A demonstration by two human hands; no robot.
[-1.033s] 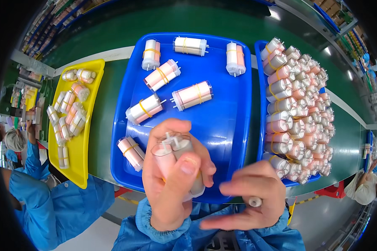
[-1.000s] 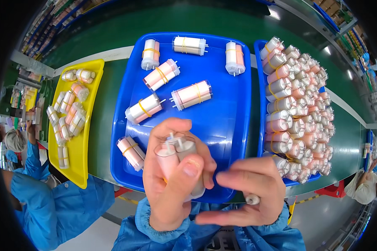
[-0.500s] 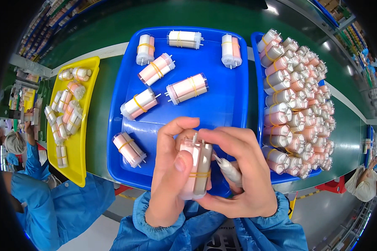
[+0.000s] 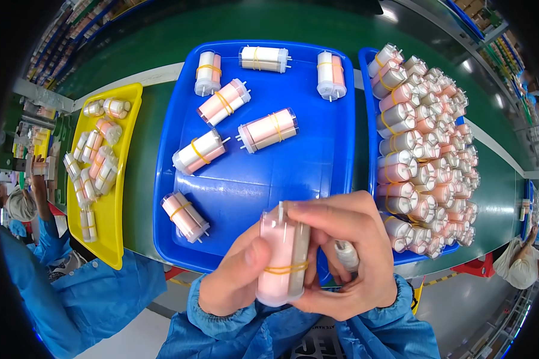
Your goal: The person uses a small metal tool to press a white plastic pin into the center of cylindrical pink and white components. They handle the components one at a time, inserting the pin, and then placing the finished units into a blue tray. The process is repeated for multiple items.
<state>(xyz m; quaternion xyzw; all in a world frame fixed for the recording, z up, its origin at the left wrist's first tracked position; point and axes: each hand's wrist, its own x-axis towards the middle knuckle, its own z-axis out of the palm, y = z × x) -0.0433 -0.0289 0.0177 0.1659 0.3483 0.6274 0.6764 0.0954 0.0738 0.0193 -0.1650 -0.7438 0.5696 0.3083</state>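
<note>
Between my hands, over the near edge of a blue tray point(image 4: 164, 149), is an upright bundle of clear-cased pink and grey cylinders point(image 4: 286, 248) with a yellow rubber band round it. My left hand point(image 4: 230, 281) grips its left side, thumb in front. My right hand point(image 4: 368, 245) has fingertips at the top, by a short white pin, and its lower fingers near the base. Tucked in that same hand is a slim whitish tool point(image 4: 347, 255); its tip is hidden. Several similar banded bundles point(image 4: 268, 128) lie spread in the tray.
A second blue tray point(image 4: 370, 107) on the right carries a tall stack of such bundles point(image 4: 425, 149). To the left, a yellow tray point(image 4: 115, 209) holds several more in plastic wrap. A person in a blue sleeve point(image 4: 96, 299) works at the far left. Green table surface point(image 4: 317, 21) stretches behind.
The bundle has come down slightly and turned, so its pink side faces me more. My right fingers have shifted at its top, and the tool's pointed tip has gone out of sight.
</note>
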